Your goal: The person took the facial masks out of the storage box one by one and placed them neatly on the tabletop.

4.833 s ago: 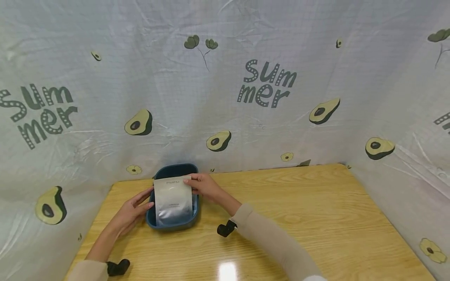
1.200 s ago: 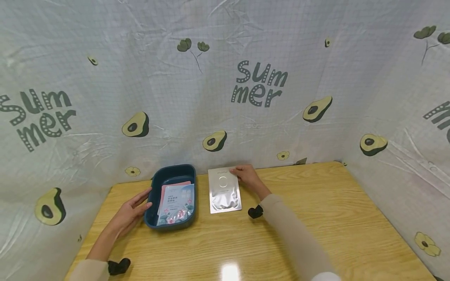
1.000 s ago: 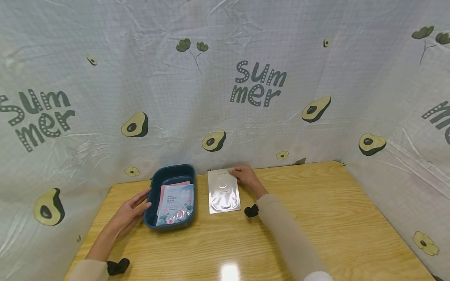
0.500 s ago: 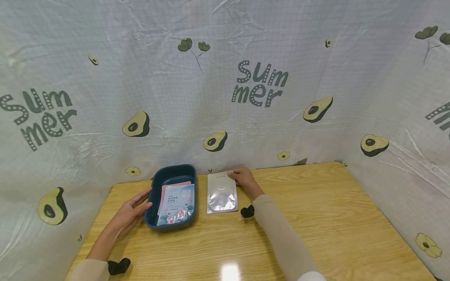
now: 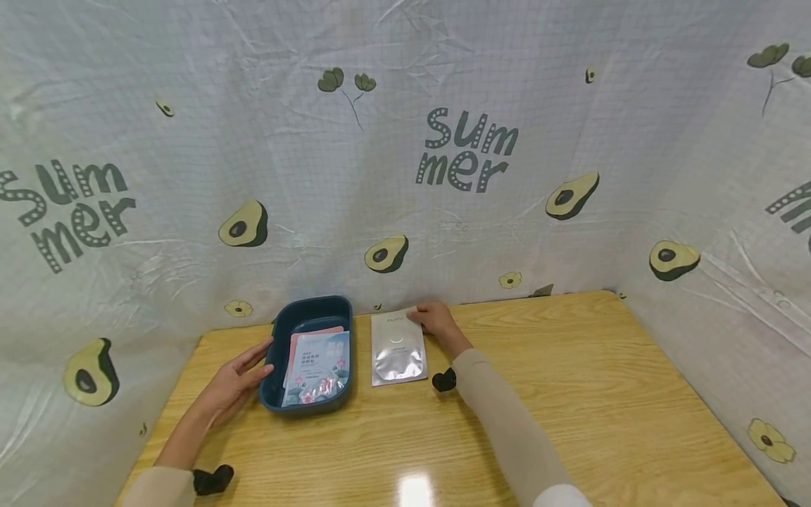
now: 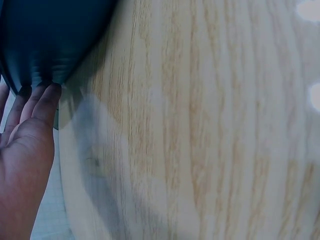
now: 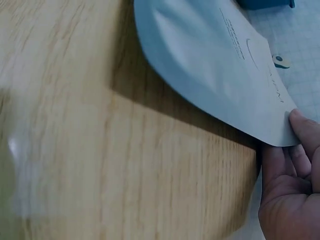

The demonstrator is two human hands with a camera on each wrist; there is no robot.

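On the table (image 5: 570,394), blue bin (image 5: 317,313) sits at the left hand's (image 5: 236,382) 2 o'clock; that hand's fingers, nearly straight, touch its wall. Silver pouch (image 5: 397,348) at the right hand's (image 5: 438,322) 8 o'clock, its 1 o'clock corner pinched between thumb and fingers.
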